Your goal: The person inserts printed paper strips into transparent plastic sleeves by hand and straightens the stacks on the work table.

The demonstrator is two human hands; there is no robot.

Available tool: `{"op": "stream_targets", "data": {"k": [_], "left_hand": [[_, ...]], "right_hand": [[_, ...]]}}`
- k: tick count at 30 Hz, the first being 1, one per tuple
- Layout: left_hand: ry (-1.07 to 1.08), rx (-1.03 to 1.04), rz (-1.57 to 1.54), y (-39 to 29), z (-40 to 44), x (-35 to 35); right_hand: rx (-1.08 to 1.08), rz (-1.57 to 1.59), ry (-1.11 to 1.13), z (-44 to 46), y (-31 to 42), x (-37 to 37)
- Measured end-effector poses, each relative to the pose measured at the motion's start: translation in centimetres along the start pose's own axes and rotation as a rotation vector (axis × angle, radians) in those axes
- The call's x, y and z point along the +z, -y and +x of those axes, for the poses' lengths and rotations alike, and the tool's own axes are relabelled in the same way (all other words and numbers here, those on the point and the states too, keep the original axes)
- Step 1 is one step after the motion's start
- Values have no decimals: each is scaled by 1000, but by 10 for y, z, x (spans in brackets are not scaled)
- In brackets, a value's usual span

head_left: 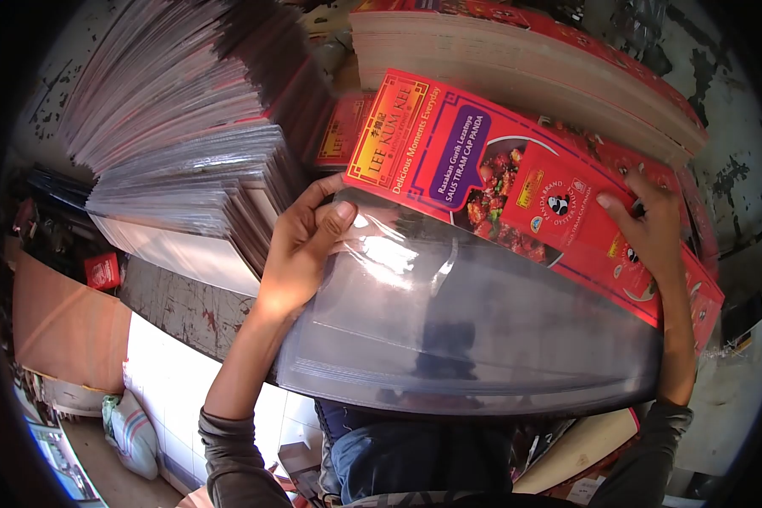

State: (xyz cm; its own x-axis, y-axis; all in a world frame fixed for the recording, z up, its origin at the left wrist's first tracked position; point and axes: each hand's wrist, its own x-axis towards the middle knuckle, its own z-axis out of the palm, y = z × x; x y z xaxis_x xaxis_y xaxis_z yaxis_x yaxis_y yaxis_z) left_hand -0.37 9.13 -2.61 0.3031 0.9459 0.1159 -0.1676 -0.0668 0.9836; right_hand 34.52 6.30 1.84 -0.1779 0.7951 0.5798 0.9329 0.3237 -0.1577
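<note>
My left hand (305, 241) is closed at the left corner of a clear plastic sleeve (483, 339), its thumb pressed on the glossy film. More clear sleeves lie layered beneath, close to my body. Across their far part slants a long red printed card (432, 135) with food pictures and a panda logo. At the card's far right edge is my right hand (652, 220), thumb on the printed face and fingers over the edge. Whether the card's lower edge lies inside the sleeve or on top of it, I cannot tell.
A tall stack of red printed cards (516, 63) stands behind. To the left lean thick piles of sleeved cards (186, 195). Another red card (345, 127) shows between the piles. A worn tabletop (178, 305) borders white floor tiles, and a striped sack (131, 436) stands at lower left.
</note>
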Motion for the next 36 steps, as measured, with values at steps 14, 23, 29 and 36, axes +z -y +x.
{"op": "stream_targets", "data": {"k": [14, 23, 29, 36], "left_hand": [[38, -48, 32, -2, 1, -1], [-30, -91, -12, 0, 0, -3], [-22, -79, -23, 1, 0, -1], [-63, -66, -8, 0, -1, 1]], "right_hand": [[-47, -8, -11, -3, 1, -8], [-74, -32, 24, -1, -3, -13], [-96, -79, -4, -2, 0, -13], [-111, -56, 45, -4, 0, -12]]}}
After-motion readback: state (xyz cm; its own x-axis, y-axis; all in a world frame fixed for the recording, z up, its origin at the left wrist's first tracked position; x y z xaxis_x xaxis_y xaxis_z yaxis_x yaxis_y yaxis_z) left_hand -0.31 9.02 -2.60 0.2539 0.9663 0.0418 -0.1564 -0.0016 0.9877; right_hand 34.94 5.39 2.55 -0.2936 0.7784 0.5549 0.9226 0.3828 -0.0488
